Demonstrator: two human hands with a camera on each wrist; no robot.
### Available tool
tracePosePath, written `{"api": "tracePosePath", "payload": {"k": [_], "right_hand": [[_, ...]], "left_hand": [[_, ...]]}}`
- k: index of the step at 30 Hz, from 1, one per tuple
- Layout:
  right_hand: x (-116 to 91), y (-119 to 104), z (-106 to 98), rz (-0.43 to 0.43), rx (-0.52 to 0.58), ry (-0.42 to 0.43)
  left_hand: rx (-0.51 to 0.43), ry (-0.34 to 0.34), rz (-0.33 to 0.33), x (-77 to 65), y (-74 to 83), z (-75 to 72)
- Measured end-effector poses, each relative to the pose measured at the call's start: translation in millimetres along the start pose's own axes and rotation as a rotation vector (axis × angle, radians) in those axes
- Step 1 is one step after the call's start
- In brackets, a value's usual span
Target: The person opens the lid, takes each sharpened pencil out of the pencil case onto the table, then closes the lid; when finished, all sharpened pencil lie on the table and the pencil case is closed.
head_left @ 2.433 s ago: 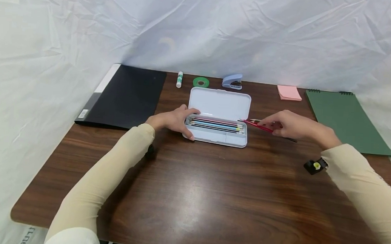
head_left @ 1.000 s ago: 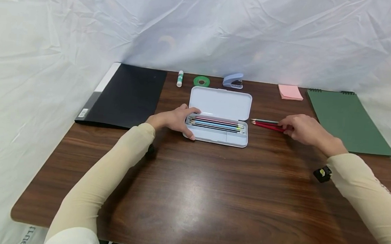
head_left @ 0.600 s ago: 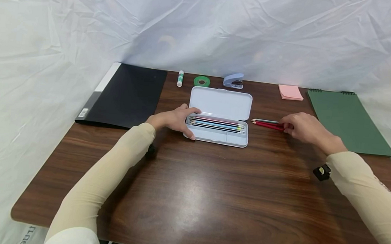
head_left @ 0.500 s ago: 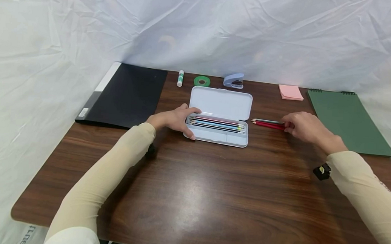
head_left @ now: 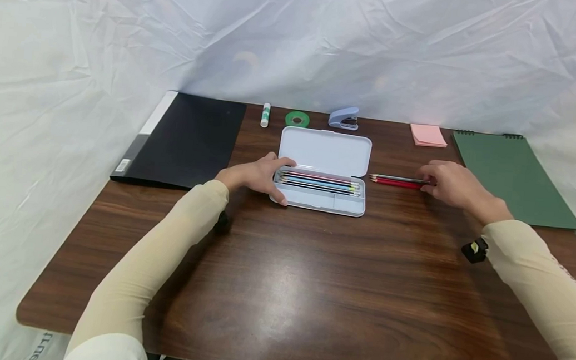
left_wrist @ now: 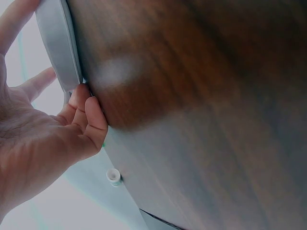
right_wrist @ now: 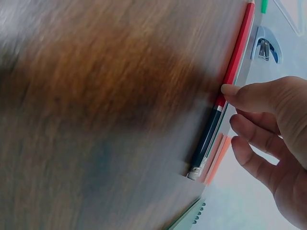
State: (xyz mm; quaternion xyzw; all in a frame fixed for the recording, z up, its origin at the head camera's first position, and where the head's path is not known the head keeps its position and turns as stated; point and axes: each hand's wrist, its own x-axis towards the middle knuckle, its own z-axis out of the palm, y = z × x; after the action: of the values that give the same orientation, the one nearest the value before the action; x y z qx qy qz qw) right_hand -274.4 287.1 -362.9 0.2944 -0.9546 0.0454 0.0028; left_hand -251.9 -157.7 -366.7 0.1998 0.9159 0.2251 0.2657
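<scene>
A white pencil case (head_left: 304, 199) lies with its lid up, several pencils (head_left: 318, 181) lined up inside. My left hand (head_left: 255, 176) grips its left end, thumb at the front corner; in the left wrist view fingers curl against the case's edge (left_wrist: 60, 45). To the case's right, a few pencils lie side by side on the table, red (head_left: 395, 183) and grey (head_left: 393, 178) ones visible, points toward the case. My right hand (head_left: 453, 183) pinches them near the rear. In the right wrist view the thumb presses the red pencil (right_wrist: 238, 48), which has a dark eraser end; the index fingertip is hidden.
Behind the case stand a glue stick (head_left: 265, 115), green tape roll (head_left: 297, 119) and blue stapler (head_left: 344, 118). A black folder (head_left: 195, 140) lies left. Pink sticky notes (head_left: 428, 135) and a green spiral notebook (head_left: 516, 179) lie right. A white sheet (head_left: 297, 47) hangs behind the table.
My right hand has moved right from the case with the pencils, laid them on the table, and slid toward their rear ends. They lie more evenly together. The left hand has stayed put.
</scene>
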Motion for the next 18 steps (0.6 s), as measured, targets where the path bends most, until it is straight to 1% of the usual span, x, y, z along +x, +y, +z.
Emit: {"api": "tracePosePath", "payload": {"k": [5, 9, 14, 18], "right_hand": [[1, -3, -2, 0.012, 0.044, 0.003], [5, -12, -5, 0.022, 0.126, 0.029], [20, -37, -11, -0.006, 0.255, 0.061], [39, -62, -13, -0.068, 0.336, 0.067]], "left_hand": [[0.002, -0.001, -0.001, 0.0, 0.2, 0.1], [0.004, -0.004, 0.002, 0.9, 0.0, 0.3], [0.000, -0.001, 0.001, 1.5, 0.1, 0.3], [-0.002, 0.005, -0.002, 1.1, 0.4, 0.7]]}}
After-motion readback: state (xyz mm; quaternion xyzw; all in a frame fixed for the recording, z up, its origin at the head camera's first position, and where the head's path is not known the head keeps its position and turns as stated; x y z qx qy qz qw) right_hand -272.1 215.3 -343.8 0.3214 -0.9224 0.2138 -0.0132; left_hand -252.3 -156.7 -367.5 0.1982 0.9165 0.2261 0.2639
